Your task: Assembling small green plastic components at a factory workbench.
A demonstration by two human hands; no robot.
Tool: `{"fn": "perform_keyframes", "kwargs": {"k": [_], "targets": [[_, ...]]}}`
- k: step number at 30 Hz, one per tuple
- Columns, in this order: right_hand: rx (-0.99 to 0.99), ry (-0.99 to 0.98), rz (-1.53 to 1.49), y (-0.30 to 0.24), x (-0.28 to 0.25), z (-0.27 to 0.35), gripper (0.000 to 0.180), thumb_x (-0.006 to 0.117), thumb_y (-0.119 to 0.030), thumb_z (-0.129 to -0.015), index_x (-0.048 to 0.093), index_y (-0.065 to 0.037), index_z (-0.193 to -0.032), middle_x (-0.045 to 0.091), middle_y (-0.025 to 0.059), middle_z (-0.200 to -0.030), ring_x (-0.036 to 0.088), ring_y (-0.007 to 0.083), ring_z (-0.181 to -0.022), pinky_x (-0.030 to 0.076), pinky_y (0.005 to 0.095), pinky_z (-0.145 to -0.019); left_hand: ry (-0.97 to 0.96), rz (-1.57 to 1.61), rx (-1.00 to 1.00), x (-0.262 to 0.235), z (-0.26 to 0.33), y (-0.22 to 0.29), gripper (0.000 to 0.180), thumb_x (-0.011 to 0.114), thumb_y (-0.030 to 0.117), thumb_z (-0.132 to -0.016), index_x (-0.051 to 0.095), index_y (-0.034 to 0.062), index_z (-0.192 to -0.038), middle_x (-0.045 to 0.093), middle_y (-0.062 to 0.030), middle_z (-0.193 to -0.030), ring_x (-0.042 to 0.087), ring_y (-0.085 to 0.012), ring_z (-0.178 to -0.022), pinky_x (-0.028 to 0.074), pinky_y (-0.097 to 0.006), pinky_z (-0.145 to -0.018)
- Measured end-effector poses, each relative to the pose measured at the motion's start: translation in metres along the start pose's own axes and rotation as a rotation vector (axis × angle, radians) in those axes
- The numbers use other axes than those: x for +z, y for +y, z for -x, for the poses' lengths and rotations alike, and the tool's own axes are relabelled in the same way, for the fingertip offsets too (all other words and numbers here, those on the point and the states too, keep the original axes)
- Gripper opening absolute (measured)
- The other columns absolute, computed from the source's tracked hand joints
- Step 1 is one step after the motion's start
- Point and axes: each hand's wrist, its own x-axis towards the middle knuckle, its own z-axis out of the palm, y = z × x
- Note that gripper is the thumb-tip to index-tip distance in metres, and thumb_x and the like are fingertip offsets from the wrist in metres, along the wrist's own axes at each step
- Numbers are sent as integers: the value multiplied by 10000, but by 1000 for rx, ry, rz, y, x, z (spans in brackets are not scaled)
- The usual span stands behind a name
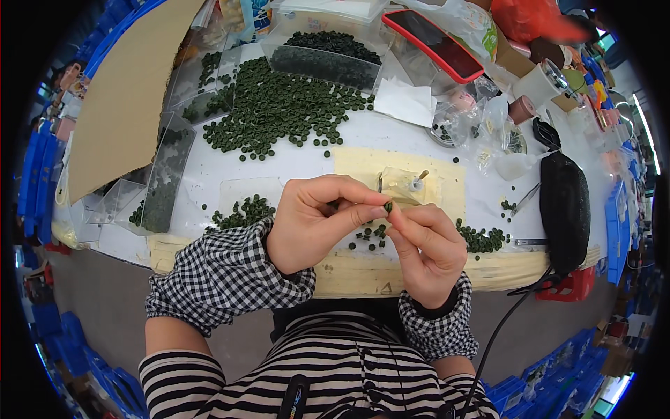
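Disc pile (279, 105) on bench (209, 171), back-left of block (401, 184); bin (363, 81) behind pile, phone (434, 46) right of bin; pouch (564, 209) far right, probably on bench edge.

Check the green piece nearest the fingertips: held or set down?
Held: the left hand and right hand meet at their fingertips, with the green piece pinched there.

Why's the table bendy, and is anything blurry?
In the head view, the fisheye lens curves the table's front edge; left hand and right hand look fairly clear; the top-right red bag looks smeared; a light strip glares near the right rim.
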Motion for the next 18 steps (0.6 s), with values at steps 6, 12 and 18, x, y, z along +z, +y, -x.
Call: {"fn": "perform_keyframes", "kwargs": {"k": [6,12,18], "targets": [[20,-18,-6,0,-1,2,298,657,86,-764,670,0,-1048,623,85,-902,576,151,-770,450,227,-671,-13,-46,44,-2,0,-1,158,619,-73,-820,669,-25,-962,661,-92,-882,605,-100,-778,482,-204,-680],[10,-1,-16,1,1,1,285,654,91,-771,677,-12,-1036,631,93,-886,594,153,-748,471,231,-621,22,-45,169,0,-2,-7,157,646,-13,-825,685,7,-976,656,-31,-821,457,-10,-601,366,-161,-543],[19,20,10,1,1,3,284,654,95,-767,675,-3,-1033,631,96,-893,597,157,-748,471,229,-619,26,-8,91,1,-2,-6,151,651,6,-832,684,8,-979,654,-8,-828,445,3,-604,356,-151,-538]]}}
